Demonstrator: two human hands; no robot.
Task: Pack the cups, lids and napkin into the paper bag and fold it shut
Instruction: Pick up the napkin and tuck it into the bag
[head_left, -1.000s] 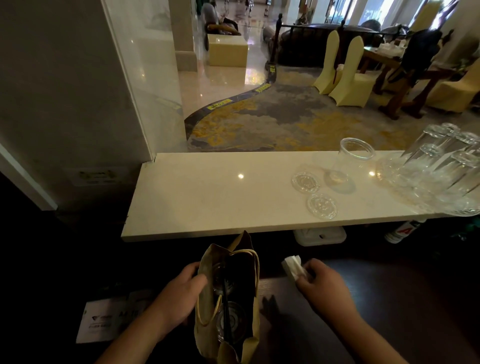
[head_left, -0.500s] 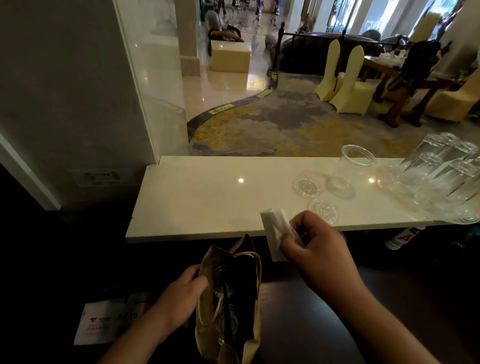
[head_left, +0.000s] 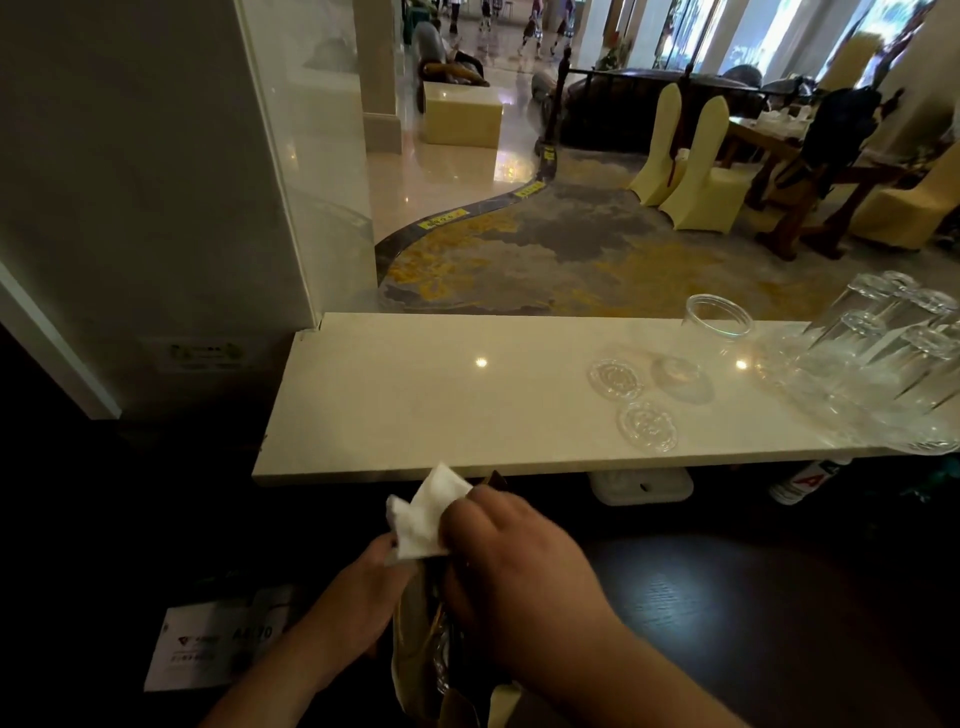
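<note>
loosely crumpled white napkin (head_left: 423, 514), over gold-brown paper bag (head_left: 415, 649)

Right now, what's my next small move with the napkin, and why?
Probably lower the napkin into the paper bag and let go: your right hand pinches it just above the bag's mouth, while your left hand grips the bag's side.

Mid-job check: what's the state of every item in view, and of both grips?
right grip: pinches the napkin
left grip: holds the paper bag by its rim
napkin: at the bag's mouth, not yet inside
paper bag: open, unfolded
two lids: flat on the counter, unpacked
clear cup: upright on the counter, empty, unpacked
glasses: clustered at the counter's right end
</note>
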